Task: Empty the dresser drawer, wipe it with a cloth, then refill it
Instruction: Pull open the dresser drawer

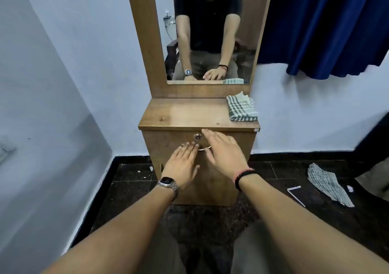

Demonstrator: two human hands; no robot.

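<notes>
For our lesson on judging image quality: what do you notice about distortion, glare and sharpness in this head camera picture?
Head view: wide-angle bending bows the wall edges and curtain toward the corners; a pale sheen of glare lies on the dresser top; the left hand and right hand at the drawer handle look slightly soft, as does the folded cloth; the mirror reflection is dim.

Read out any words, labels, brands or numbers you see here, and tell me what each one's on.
No text is readable.
Small sticker on the dresser top's right edge: too small to read.
Wristwatch face: blank from this angle.
White papers on the floor: print not legible.
Checked cloth: pattern only.
</notes>
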